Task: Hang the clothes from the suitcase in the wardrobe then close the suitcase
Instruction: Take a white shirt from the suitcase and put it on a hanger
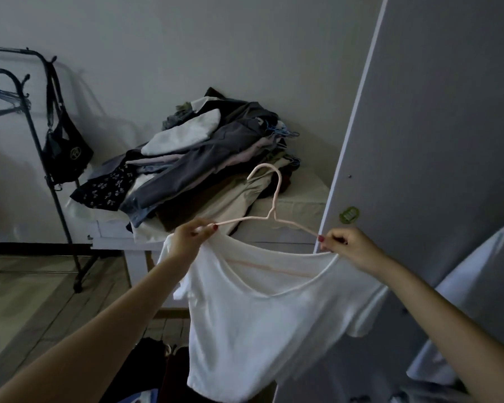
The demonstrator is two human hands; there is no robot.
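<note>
White knit fabric fills the lower centre of the frame: a short-sleeved top (253, 324) hangs from a pale pink wire hanger (269, 205), whose hook curves up above the neckline and whose lower bar shows faintly through the wide collar. Both arms reach forward from the bottom corners. The left hand (191, 238), left of centre, pinches the left shoulder of the top together with the end of the hanger's arm, thumb and curled fingers closed on it. The right hand (346, 247), right of centre, grips the other end of the hanger and the collar's edge in the same way, fingers folded round them, so the garment is stretched between the two hands. Behind it, in the middle of the frame, a heap of folded and rumpled clothes (204, 167) in grey, beige, white and a dark floral print lies on a pale table (300, 196) against the wall, with a few blue hangers (282, 133) poking out at its right side. At the upper left stands a dark metal clothes rack (45, 135) with a black bag (66, 149) hanging from it. A tall grey wardrobe door (437, 117) fills the right side, bearing a small green sticker (349, 214) just above the right hand. Dark items show at the bottom centre, too dim to identify.
</note>
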